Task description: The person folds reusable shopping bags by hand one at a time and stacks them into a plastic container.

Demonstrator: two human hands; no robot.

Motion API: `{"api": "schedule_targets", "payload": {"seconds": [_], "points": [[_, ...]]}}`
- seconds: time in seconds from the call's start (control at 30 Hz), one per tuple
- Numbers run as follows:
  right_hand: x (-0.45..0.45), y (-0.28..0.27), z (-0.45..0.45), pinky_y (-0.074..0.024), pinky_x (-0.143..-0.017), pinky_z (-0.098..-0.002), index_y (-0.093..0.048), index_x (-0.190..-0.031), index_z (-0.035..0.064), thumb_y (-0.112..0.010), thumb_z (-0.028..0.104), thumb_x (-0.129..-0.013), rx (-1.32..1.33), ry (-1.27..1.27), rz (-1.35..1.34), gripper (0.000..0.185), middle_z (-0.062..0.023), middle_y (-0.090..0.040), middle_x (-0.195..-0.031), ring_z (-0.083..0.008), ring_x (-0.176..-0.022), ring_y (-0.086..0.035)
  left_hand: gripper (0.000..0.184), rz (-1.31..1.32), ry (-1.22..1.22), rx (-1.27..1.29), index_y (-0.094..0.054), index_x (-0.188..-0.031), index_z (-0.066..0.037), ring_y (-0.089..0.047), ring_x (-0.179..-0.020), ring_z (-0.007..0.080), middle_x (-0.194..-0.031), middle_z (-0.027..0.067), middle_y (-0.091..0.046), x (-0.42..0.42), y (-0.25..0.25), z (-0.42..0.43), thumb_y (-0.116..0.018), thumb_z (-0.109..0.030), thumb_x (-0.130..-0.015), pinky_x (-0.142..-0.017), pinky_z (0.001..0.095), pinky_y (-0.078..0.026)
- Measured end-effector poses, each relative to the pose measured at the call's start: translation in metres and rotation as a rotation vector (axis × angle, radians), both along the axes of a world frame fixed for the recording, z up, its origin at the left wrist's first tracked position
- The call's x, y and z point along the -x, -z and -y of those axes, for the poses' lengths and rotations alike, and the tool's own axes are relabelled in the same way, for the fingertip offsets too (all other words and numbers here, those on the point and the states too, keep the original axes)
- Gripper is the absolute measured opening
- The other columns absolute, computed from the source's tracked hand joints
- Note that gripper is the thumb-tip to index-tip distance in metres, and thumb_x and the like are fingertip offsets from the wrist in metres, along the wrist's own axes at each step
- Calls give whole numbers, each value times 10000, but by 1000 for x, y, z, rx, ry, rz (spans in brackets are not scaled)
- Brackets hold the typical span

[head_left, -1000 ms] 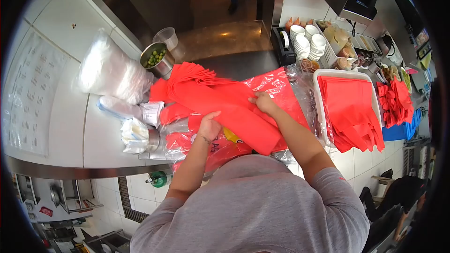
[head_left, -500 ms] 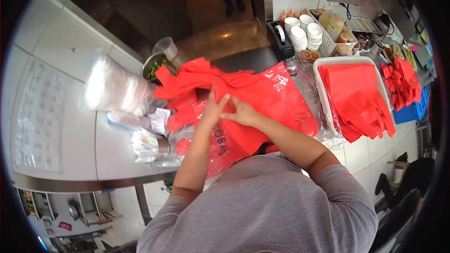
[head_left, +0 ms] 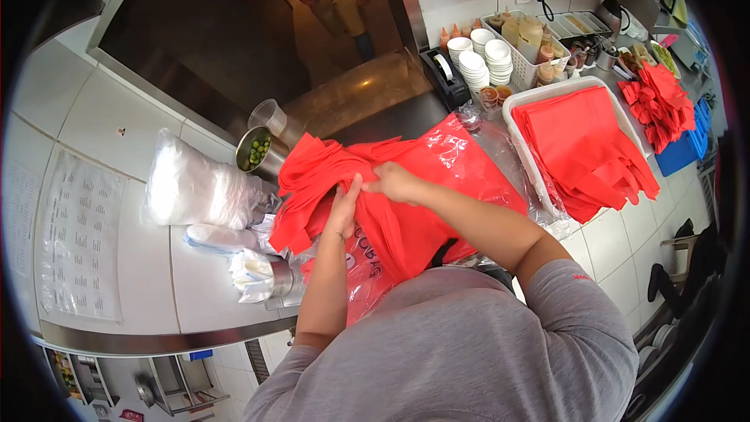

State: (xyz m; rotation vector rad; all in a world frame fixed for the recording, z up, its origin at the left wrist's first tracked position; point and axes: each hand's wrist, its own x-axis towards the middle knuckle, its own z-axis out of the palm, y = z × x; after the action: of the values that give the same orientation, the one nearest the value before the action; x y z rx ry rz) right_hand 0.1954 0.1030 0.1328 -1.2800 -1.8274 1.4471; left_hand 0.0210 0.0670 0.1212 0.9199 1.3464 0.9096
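Observation:
A bundle of red fabric bags lies gathered in folds on the counter in front of me. My left hand is closed on its near side, thumb up and the other fingers partly hidden by the cloth. Close beside it, my right hand pinches the same red fabric from above, fingers bent. Beneath the bundle is a clear plastic wrapper with dark printed letters. More red fabric under shiny plastic spreads to the right of my hands.
On the right stands a white tray of stacked red bags. Behind are white cups, a tape dispenser and sauce bottles. A metal pot of green limes and plastic-wrapped packs are left. A person stands beyond the opening.
The red fabric has been drawn together into a tighter bundle. My hands, spread over it before, are now closed on the cloth. The view has shifted, and the person beyond shows more.

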Motion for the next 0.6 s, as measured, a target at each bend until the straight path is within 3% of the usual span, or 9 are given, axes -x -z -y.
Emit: {"api": "schedule_targets", "payload": {"seconds": [0.03, 0.1, 0.13, 0.27, 0.37, 0.43, 0.5, 0.53, 0.6], "points": [[-2, -5, -4, -528, -776, -427, -588, -1119, -52, -652, 352, -894, 0, -4, 1, 466, -227, -654, -940, -302, -877, -668, 845, 222, -24, 59, -202, -1503, -75, -441, -1310, 252, -1482, 114, -367, -1, -3, 1, -642, -469, -898, -1017, 435, -434], [-7, -12, -7, -556, -756, -445, -594, -1133, -37, -581, 379, -955, 426, -64, -395, 452, -172, -667, -953, -272, -858, -668, 786, 307, 10, 75, -243, -1480, -62, -457, -1295, 244, -1460, 115, -395, -7, -5, 9, -660, -396, -903, -1025, 420, -430], [-8, -15, -5, -574, -727, -453, -596, -1140, -29, -542, 392, -976, 438, -72, -393, 454, -138, -670, -969, -278, -819, -670, 772, 291, 36, 36, -250, -1478, -66, -468, -1284, 245, -1444, 115, -416, -11, -3, 12, -663, -375, -904, -1024, 408, -431], [2, 0, -1, -577, -711, -435, -585, -1148, -44, -570, 378, -963, 456, 11, -425, 461, -155, -667, -967, -268, -801, -673, 600, 223, 38, -3, -378, -1414, -51, -553, -1174, 214, -1319, 99, -539, -8, -15, 24, -646, -237, -910, -990, 362, -454], [-10, 2, -5, -567, -723, -425, -609, -1112, -44, -607, 348, -944, 410, -53, -255, 427, -163, -670, -972, -263, -804, -671, 502, 191, 35, -81, -452, -1364, -31, -591, -1117, 201, -1259, 89, -589, 7, -13, 27, -620, -154, -906, -960, 345, -476], [-21, 12, -10, -555, -637, -405, -640, -1029, -42, -653, 294, -914, 297, 167, -286, 355, -158, -676, -918, -230, -710, -657, 487, 200, 32, -152, -471, -1348, -32, -597, -1108, 206, -1248, 90, -599, 25, 0, 28, -619, -115, -892, -946, 350, -487], [-50, 39, -31, -519, -550, -384, -659, -956, -33, -675, 276, -894, 180, 425, -352, 315, -127, -675, -843, -184, -632, -623, 461, 16, -101, -154, -499, -1321, -36, -601, -1111, 221, -1248, 93, -602, 57, 33, 40, -594, -47, -870, -928, 376, -508], [-75, 38, -42, -518, -558, -378, -659, -963, -35, -676, 283, -891, 219, 387, -321, 327, -124, -679, -844, -184, -647, -626, 461, 28, -102, -159, -499, -1321, -36, -601, -1111, 221, -1248, 93, -602, 72, 44, 40, -594, -47, -870, -928, 376, -508], [-116, 67, -41, -516, -567, -372, -660, -970, -37, -677, 291, -889, 289, 336, -279, 338, -122, -683, -845, -183, -661, -629, 469, 129, -35, 123, -506, -1309, -29, -604, -1109, 237, -1257, 110, -598, 101, 71, 65, -562, 10, -845, -928, 399, -518]]}}
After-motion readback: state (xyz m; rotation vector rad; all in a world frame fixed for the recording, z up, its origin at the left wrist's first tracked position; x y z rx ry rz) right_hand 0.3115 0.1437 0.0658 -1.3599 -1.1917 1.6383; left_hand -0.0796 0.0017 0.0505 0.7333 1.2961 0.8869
